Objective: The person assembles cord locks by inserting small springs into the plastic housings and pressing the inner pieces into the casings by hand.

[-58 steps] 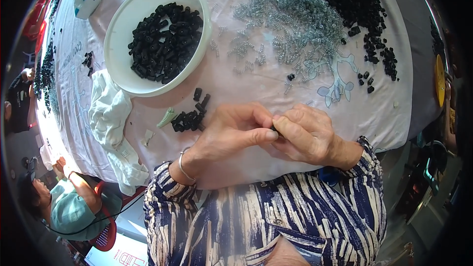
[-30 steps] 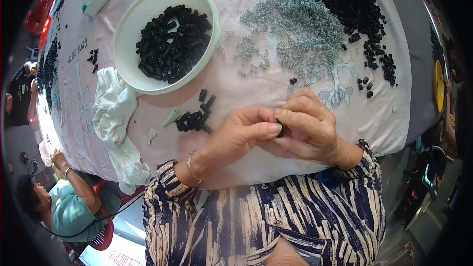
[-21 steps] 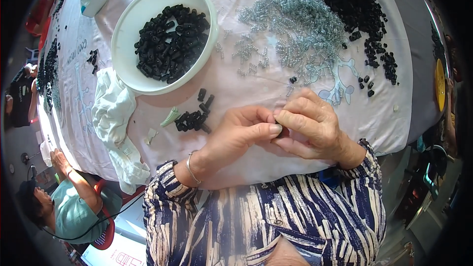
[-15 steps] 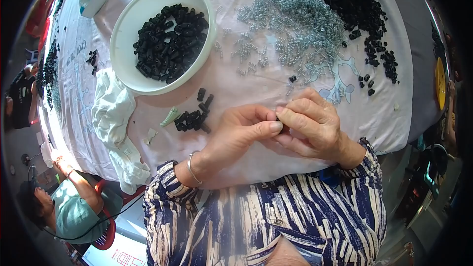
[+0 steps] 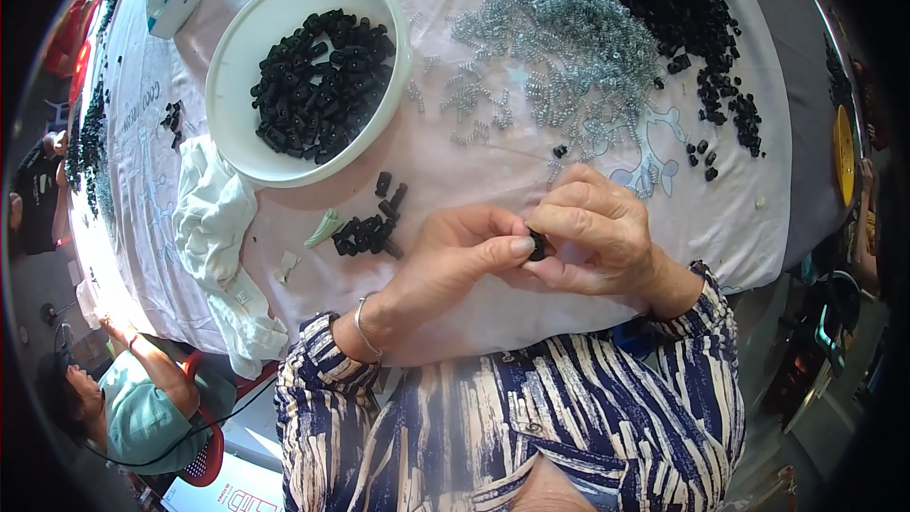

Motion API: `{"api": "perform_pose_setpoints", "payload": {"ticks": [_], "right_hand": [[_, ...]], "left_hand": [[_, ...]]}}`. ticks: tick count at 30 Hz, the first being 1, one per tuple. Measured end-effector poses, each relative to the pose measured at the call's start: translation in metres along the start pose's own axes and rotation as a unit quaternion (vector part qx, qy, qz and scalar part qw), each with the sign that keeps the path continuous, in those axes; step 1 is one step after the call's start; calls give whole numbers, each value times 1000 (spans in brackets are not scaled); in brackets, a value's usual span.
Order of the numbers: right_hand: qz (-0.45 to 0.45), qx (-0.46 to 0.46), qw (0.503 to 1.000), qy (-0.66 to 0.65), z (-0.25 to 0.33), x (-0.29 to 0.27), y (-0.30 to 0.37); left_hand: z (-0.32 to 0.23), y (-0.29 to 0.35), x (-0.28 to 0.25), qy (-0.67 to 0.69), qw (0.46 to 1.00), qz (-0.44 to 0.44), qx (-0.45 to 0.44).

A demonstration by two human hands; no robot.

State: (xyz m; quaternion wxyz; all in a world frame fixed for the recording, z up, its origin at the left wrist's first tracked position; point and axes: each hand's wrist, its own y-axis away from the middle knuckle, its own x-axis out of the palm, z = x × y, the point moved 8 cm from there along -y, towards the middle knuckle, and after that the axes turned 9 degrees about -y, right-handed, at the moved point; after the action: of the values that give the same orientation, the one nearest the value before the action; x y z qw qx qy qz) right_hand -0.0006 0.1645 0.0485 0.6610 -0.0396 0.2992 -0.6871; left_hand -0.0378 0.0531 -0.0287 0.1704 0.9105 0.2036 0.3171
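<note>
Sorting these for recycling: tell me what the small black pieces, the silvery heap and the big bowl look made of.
Black pieces: probably moulded plastic, matte and uniformly dark, like the black piece pinched between the left hand and right hand.
Silvery heap: likely metal wire springs, with coiled shapes and bright glints.
Bowl: smooth white, plastic or enamel; cannot tell which.

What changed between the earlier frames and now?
Little. Both hands stay together at the table's near edge: the left hand and right hand still pinch the same small black part between their fingertips, with only slight finger shifts. Nothing was picked up or let go. The white bowl of black parts, the small black pile, the metal springs and the white cloth lie as before.
</note>
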Motion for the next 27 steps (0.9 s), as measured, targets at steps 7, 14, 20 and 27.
{"api": "perform_pose_setpoints", "payload": {"ticks": [7,14,20,27], "right_hand": [[-6,-34,999,18,4,0,0],[-38,-50,998,-10,0,2,1],[-42,-51,998,-2,0,2,2],[-1,-26,1000,14,-5,7,0]], "left_hand": [[2,0,0,39,999,2,-9],[-7,2,-1,-5,1000,-7,29],[-8,3,1,12,1000,-12,6],[-2,0,-6,-25,999,-28,-23]]}}
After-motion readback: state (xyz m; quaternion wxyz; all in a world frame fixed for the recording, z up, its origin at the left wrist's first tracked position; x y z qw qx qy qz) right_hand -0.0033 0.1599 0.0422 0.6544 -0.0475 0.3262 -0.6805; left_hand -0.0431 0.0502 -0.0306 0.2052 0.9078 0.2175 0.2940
